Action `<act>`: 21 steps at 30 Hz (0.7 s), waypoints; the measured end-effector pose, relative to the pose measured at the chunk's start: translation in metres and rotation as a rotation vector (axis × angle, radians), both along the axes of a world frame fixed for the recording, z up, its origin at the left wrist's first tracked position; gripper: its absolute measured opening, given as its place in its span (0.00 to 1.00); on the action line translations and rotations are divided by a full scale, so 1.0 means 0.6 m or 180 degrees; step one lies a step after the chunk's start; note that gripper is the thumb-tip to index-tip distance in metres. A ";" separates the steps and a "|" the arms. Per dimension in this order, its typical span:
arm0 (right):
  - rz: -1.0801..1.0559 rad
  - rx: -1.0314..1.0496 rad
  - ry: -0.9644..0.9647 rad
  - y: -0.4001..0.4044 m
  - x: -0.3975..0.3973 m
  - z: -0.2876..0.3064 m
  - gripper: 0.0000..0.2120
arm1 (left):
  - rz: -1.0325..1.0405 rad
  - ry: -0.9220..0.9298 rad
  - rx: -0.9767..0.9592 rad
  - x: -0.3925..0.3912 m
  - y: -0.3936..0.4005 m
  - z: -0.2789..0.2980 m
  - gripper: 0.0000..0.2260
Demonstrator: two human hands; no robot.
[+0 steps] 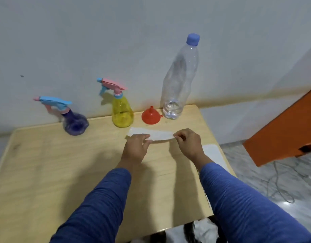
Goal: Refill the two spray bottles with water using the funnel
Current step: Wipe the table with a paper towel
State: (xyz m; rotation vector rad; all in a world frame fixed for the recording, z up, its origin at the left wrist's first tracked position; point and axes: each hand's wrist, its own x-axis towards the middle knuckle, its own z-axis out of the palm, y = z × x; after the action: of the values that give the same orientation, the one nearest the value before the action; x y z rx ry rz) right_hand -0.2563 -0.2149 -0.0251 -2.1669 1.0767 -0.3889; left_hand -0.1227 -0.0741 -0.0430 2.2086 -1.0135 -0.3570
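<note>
A purple spray bottle [74, 122] with a blue and pink trigger head stands at the back left of the wooden table [45, 172]. A yellow spray bottle [122, 112] with a pink and blue head stands right of it. An orange funnel [150, 115] sits upside down beside a tall clear water bottle [179, 81] with a blue cap and a little water at its bottom. My left hand [137, 146] and my right hand [188, 141] each pinch an end of a white paper tissue [160, 135] just in front of the funnel.
A white wall rises right behind the table. A white sheet [213, 153] lies at the table's right edge. An orange piece of furniture [282, 128] stands to the right over a marble floor with a cable. Crumpled white paper [205, 230] lies below the table's near edge.
</note>
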 end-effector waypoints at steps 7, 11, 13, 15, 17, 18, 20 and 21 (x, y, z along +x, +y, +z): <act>0.0310 -0.0540 0.0715 0.022 -0.013 -0.068 0.14 | 0.0155 -0.0126 0.0287 -0.038 0.017 -0.073 0.15; 0.0729 -0.0868 0.0891 0.032 0.016 -0.088 0.24 | 0.0127 -0.0673 0.0569 -0.023 -0.011 -0.084 0.20; 0.0796 -0.0750 0.1163 0.033 0.032 -0.104 0.27 | 0.0049 -0.0682 0.0848 -0.017 -0.024 -0.096 0.24; 0.0810 -0.0690 0.1311 0.028 0.044 -0.121 0.28 | -0.0008 -0.0637 0.1100 -0.011 -0.034 -0.108 0.28; 0.0849 -0.0711 0.1405 0.024 0.051 -0.133 0.29 | -0.0004 -0.0572 0.1253 -0.008 -0.042 -0.118 0.29; 0.0873 -0.0718 0.1439 0.021 0.054 -0.138 0.29 | 0.0011 -0.0582 0.1305 -0.006 -0.044 -0.123 0.29; 0.0890 -0.0729 0.1474 0.016 0.058 -0.148 0.29 | 0.0037 -0.0664 0.1391 -0.005 -0.049 -0.131 0.30; 0.0888 -0.0747 0.1481 0.015 0.060 -0.151 0.28 | 0.0039 -0.0695 0.1426 -0.005 -0.051 -0.133 0.30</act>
State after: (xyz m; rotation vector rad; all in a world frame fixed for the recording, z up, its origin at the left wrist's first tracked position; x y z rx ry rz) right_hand -0.2202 -0.2057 -0.1159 -2.6555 0.9792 0.1337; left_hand -0.1255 -0.1046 -0.1230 2.7021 -1.1179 -0.3710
